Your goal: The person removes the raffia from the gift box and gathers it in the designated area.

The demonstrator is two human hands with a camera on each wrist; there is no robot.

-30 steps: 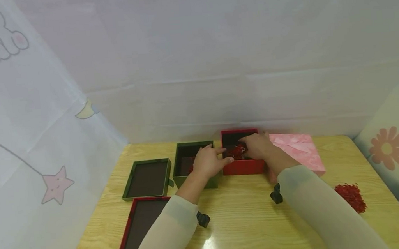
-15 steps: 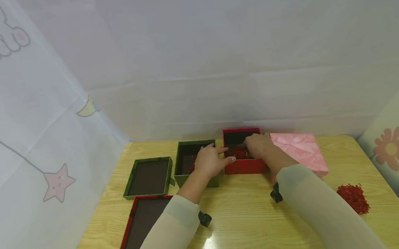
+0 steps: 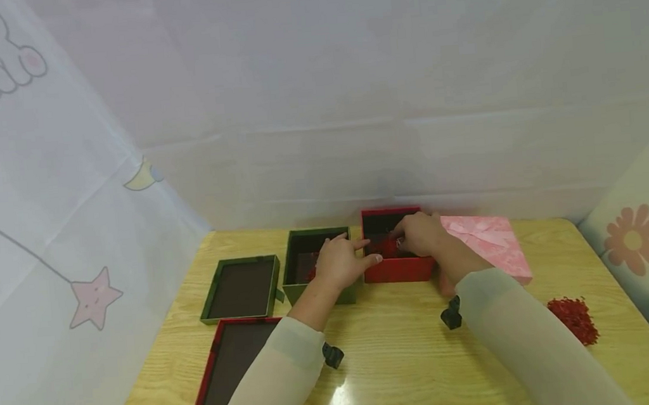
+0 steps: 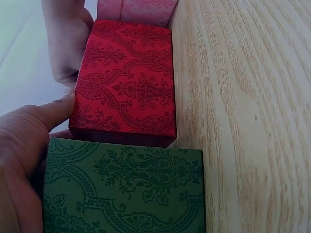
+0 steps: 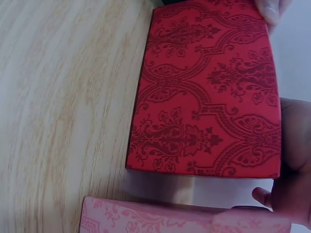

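Note:
The open red box (image 3: pixel 398 271), with patterned walls, stands at the back of the table. My right hand (image 3: pixel 421 233) reaches over its right side, fingers curled down among red shredded paper (image 3: pixel 386 246) inside; the box wall hides the fingertips in the right wrist view. My left hand (image 3: pixel 341 263) lies over the open green box (image 3: pixel 319 296) just left of it. Its thumb and forefinger are stretched out, touching the red box's near left corner, as the left wrist view also shows. More red shreds (image 3: pixel 311 273) lie in the green box.
A pink box (image 3: pixel 490 240) with a bow stands right of the red box. Further right is a loose heap of red shreds (image 3: pixel 577 321). At left lie a green lid (image 3: pixel 240 290) and a red-rimmed lid (image 3: pixel 234 368), both upturned. A white cloth wall (image 3: pixel 353 130) rises behind the table.
My right hand works the red shreds inside the red box, its fingers shifting slightly and the clump now lower. The left hand stays at the corner; the view shifts a little.

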